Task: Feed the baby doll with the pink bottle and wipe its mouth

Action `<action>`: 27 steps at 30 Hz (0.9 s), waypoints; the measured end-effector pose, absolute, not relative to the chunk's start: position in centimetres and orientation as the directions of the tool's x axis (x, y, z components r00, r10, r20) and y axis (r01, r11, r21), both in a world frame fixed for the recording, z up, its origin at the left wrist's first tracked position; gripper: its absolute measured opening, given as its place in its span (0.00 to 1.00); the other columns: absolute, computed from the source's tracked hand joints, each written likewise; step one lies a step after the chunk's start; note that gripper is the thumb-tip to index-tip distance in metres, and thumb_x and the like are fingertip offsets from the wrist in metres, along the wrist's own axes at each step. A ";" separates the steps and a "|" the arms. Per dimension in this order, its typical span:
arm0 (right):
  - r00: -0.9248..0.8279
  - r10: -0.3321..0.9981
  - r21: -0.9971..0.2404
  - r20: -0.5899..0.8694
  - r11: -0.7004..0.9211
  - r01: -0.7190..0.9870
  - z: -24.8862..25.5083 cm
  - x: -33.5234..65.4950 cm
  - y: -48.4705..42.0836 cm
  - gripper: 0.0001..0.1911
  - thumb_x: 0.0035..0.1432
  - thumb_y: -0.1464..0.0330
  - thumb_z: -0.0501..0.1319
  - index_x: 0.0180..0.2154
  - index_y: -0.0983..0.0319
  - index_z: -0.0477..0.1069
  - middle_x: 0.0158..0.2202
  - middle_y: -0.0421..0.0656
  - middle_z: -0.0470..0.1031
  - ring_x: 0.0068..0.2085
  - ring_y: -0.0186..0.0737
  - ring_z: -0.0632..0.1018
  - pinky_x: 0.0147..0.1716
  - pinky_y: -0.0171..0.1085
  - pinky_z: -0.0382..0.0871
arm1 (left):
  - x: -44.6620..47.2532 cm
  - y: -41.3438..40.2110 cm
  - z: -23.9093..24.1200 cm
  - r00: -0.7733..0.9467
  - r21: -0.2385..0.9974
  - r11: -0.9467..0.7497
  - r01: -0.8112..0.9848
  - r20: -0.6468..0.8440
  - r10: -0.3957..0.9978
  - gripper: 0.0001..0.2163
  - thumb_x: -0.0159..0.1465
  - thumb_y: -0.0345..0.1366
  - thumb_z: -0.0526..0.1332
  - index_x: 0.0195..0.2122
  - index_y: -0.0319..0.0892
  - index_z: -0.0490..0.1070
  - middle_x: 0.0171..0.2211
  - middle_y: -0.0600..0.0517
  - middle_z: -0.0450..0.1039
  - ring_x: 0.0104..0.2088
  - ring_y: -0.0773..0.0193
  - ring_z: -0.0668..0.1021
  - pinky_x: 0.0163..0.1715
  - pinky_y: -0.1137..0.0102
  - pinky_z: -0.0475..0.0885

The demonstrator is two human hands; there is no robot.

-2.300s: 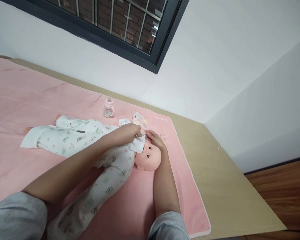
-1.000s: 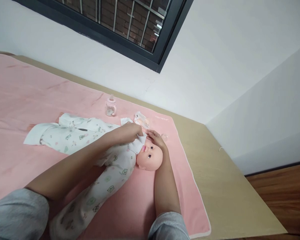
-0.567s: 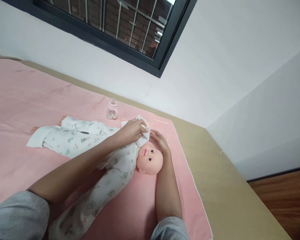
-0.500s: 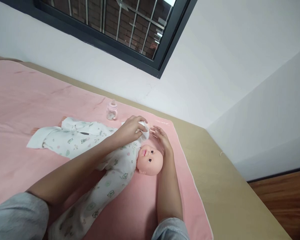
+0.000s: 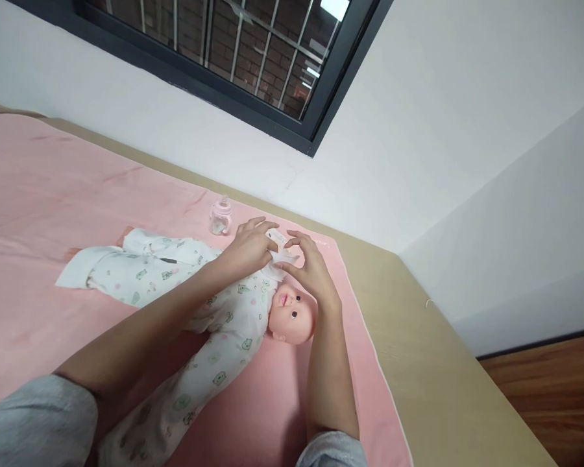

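Observation:
A baby doll (image 5: 292,314) in a white printed romper (image 5: 175,272) lies on its back on a pink blanket (image 5: 39,194). Just above the doll's face, my left hand (image 5: 246,246) and my right hand (image 5: 309,269) meet over a small white cloth (image 5: 279,256). The left hand's fingers are pinched on the cloth. My right hand's fingers curl at its other edge and touch it. The doll's face is uncovered.
A small pink baby bottle (image 5: 220,217) stands on the blanket just behind my left hand. The blanket covers a tan table (image 5: 433,363) that meets a white wall under a dark-framed window (image 5: 272,78). Wooden floor (image 5: 545,389) shows at the right.
The white cloth has left the doll's chin and mouth and now sits above its head. My right hand has come off the doll's head and joined the left on the cloth.

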State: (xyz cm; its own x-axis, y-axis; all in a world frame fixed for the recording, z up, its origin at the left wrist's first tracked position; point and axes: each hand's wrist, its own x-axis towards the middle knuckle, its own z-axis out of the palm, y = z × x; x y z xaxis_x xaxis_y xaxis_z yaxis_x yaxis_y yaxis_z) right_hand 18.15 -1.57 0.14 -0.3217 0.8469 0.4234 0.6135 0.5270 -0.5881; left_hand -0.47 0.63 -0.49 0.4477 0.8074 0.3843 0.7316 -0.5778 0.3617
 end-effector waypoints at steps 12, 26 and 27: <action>-0.308 0.927 -0.588 0.217 0.375 0.716 1.3 17.5 -1.3 0.18 0.57 0.67 0.60 0.50 0.56 0.62 0.36 0.39 0.72 0.35 0.38 0.74 0.37 0.37 0.66 | -2.2 2.1 -0.3 0.447 0.401 -0.550 0.733 0.327 0.833 0.22 0.58 0.25 0.51 0.47 0.48 0.79 0.64 0.51 0.64 0.66 0.48 0.59 0.63 0.50 0.56; -0.218 0.964 -0.690 -0.150 0.055 0.721 1.1 22.5 6.8 0.13 0.46 0.72 0.57 0.37 0.60 0.70 0.30 0.39 0.73 0.29 0.34 0.70 0.29 0.32 0.61 | -9.2 5.3 0.1 0.244 0.570 -0.379 0.729 0.301 0.922 0.21 0.55 0.27 0.53 0.44 0.52 0.80 0.60 0.52 0.67 0.63 0.49 0.65 0.61 0.53 0.61; -0.205 0.970 -0.714 -0.132 0.050 0.699 0.8 22.5 7.3 0.14 0.45 0.73 0.56 0.36 0.61 0.72 0.31 0.40 0.73 0.30 0.34 0.70 0.30 0.32 0.62 | -9.4 5.3 0.2 0.247 0.584 -0.374 0.720 0.288 0.925 0.21 0.56 0.28 0.53 0.44 0.52 0.80 0.61 0.53 0.67 0.63 0.49 0.66 0.61 0.53 0.62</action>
